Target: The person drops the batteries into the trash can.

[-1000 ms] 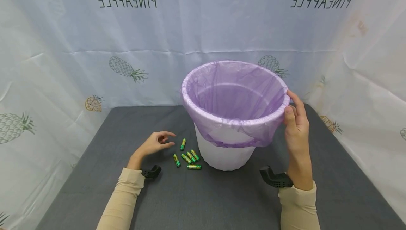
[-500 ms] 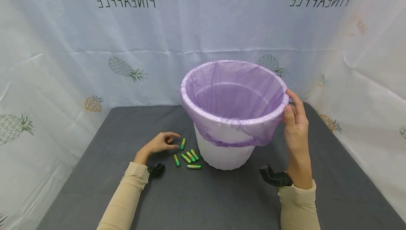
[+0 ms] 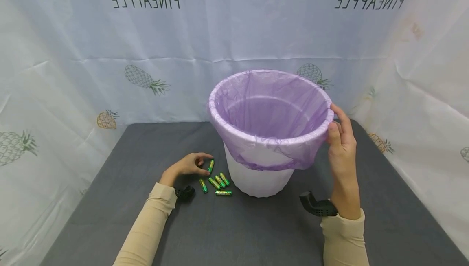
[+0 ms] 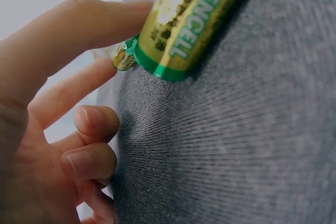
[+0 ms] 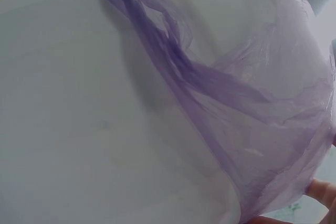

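My left hand (image 3: pixel 188 165) is low beside a small green-and-gold battery (image 3: pixel 211 165), pinching it end to end between thumb and index finger. In the left wrist view that battery (image 4: pixel 124 59) shows at the index fingertip, partly hidden by a nearer battery (image 4: pixel 184 24) lettered "GREENCELL". The other left fingers curl loosely. My right hand (image 3: pixel 343 152) grips the right side of the rim of a white trash bin (image 3: pixel 260 182). A purple trash bag (image 3: pixel 272 115) lines the bin and folds down over its outside; in the right wrist view the bag (image 5: pixel 273 98) hangs against the white wall.
Several more batteries (image 3: pixel 221 181) lie grouped left of the bin's base, one of them crosswise in front (image 3: pixel 224 193). Dark grey cloth (image 3: pixel 249 233) covers the table. White pineapple-print curtains (image 3: pixel 205 25) close in the back and sides. Each wrist carries a black camera mount (image 3: pixel 318 207).
My left hand has moved right to the farthest battery, and its thumb and index finger have come around the battery's ends. The right hand stays on the bin's rim.
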`<state>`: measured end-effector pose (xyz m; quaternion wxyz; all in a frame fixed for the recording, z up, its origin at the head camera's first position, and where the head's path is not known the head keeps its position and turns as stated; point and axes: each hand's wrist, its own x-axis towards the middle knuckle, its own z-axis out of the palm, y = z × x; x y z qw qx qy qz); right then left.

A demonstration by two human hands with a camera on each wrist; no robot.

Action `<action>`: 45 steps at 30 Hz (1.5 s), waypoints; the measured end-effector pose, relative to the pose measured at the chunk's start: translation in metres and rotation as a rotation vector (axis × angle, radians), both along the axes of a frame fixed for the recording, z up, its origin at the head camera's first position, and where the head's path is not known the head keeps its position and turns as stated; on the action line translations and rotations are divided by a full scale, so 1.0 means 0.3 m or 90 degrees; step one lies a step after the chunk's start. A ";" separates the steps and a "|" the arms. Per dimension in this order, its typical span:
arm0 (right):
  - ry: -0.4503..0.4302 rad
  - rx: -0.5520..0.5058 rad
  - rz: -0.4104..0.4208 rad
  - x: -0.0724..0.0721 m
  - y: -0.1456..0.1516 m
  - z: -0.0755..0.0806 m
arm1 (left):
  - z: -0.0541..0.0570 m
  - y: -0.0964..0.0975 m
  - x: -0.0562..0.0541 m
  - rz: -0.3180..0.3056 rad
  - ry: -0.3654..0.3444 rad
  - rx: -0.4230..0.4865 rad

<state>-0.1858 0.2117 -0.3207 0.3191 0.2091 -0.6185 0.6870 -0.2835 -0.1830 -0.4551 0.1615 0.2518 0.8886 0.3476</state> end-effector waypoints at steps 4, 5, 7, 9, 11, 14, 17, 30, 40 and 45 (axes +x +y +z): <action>0.008 -0.002 0.002 -0.002 -0.002 -0.002 | 0.000 0.002 0.000 0.002 0.004 -0.019; 0.010 -0.003 0.001 -0.002 -0.002 -0.002 | -0.002 0.003 -0.001 0.004 0.006 -0.022; 0.013 -0.005 0.001 -0.002 -0.002 -0.002 | -0.004 0.008 -0.005 0.007 0.009 -0.025; 0.014 -0.008 -0.001 -0.001 -0.002 -0.001 | -0.008 0.014 -0.010 0.007 0.019 -0.032; 0.012 -0.011 0.004 0.000 -0.003 0.000 | -0.011 0.017 -0.014 0.010 0.025 -0.038; 0.003 -0.012 0.006 0.001 -0.005 -0.001 | -0.018 0.016 -0.014 0.017 0.033 -0.045; 0.000 -0.010 0.011 0.000 -0.008 -0.002 | -0.020 0.010 -0.010 0.031 0.032 -0.033; 0.000 -0.011 0.004 0.000 -0.009 -0.001 | -0.027 -0.026 0.010 0.068 0.042 0.062; 0.000 0.000 0.009 0.009 -0.007 -0.003 | 0.000 -0.027 0.040 0.104 0.050 0.128; 0.001 -0.001 0.013 0.010 -0.005 0.004 | 0.063 -0.025 0.052 0.135 0.053 0.165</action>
